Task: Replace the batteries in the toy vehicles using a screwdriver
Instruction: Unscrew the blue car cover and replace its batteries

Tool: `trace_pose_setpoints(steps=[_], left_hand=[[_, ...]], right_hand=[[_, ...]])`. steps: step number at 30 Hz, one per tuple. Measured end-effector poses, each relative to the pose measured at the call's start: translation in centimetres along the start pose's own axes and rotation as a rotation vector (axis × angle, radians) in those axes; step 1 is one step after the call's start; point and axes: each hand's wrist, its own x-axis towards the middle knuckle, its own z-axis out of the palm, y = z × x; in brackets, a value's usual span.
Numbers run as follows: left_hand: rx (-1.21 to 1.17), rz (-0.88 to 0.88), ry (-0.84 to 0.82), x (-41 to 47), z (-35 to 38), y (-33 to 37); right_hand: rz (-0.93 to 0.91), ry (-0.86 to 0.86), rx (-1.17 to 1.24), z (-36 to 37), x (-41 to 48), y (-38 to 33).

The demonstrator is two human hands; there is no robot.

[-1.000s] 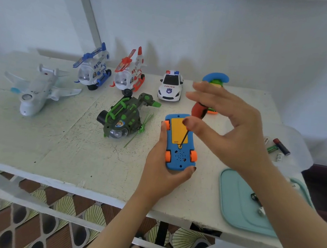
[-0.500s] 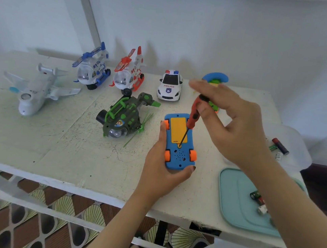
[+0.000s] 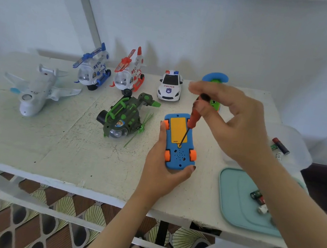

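Since a second ago, closed the right grip [image 3: 236, 129] back onto the red-handled screwdriver [image 3: 193, 117], the fingers having been spread wide off it then; now pinches the handle's black top between thumb and fingertips. Keeps the shaft tilted, tip set in the screw at the near end of the yellow battery cover [image 3: 178, 130]. Holds the blue toy car [image 3: 178, 159] belly up, orange wheels showing, in the left grip [image 3: 160, 171], thumb along the car's left side and a fingertip curled round its near right corner, at the white worktop [image 3: 51, 150] toward its front edge; cannot tell whether resting on it. Just left of the car, a green toy helicopter [image 3: 121, 118]. Further back by the wall, a white toy aeroplane [image 3: 36, 90], a blue-and-white helicopter [image 3: 94, 69], a red-and-white helicopter [image 3: 128, 73], a police car [image 3: 169, 88] and a green-and-blue toy [image 3: 215, 78] half hidden behind the right grip. At the front right, a teal tray [image 3: 232, 195] with small batteries [image 3: 258, 199] on it, partly under the right forearm; behind it, more batteries [image 3: 280, 145] in a clear container.
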Motion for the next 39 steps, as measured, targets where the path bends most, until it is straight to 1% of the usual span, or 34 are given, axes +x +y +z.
trace_pose_setpoints(steps=[2,4,7,10,12,14,18,20,23,26,29,33,35,39], left_hand=[[-0.004,-0.007,0.001,-0.02,0.00,0.04],[-0.013,-0.009,-0.005,-0.02,0.00,0.07],[-0.012,-0.005,-0.010,-0.01,0.02,-0.03],[-0.021,-0.014,-0.003,0.04,0.01,-0.08],[-0.010,-0.017,-0.006,-0.02,0.00,-0.07],[-0.013,-0.014,-0.012,-0.10,-0.02,-0.11],[0.019,-0.013,-0.007,-0.07,0.00,-0.05],[0.038,-0.001,-0.002,-0.12,0.08,-0.19],[0.057,0.021,-0.005,-0.19,0.12,-0.26],[0.051,0.018,-0.010,-0.08,0.04,-0.25],[0.054,0.005,-0.005,-0.07,0.12,-0.09],[0.059,0.009,0.000,-0.11,0.09,-0.02],[0.049,0.005,-0.001,-0.07,0.07,0.01],[0.033,0.006,-0.009,-0.07,0.16,0.04]], right_hand=[[-0.031,-0.042,0.020,-0.12,-0.04,0.11],[-0.008,-0.048,0.075,-0.16,-0.03,0.20],[0.045,0.024,0.085,-0.07,0.15,0.34],[0.024,0.057,0.035,-0.14,0.37,0.21],[0.033,0.018,0.045,-0.30,0.49,0.14],[0.071,-0.047,0.111,-0.43,0.49,0.12],[0.024,-0.083,0.092,-0.11,0.19,0.15],[0.006,-0.061,0.084,0.21,-0.05,0.14],[0.032,0.003,0.078,0.48,-0.05,-0.05],[-0.004,0.021,0.024,0.49,0.12,-0.29],[0.012,-0.034,0.043,0.31,0.15,-0.30],[-0.034,-0.090,0.013,0.30,-0.03,-0.20],[-0.055,-0.081,-0.014,0.27,-0.16,-0.27],[-0.039,0.009,-0.043,0.37,-0.45,-0.11]])
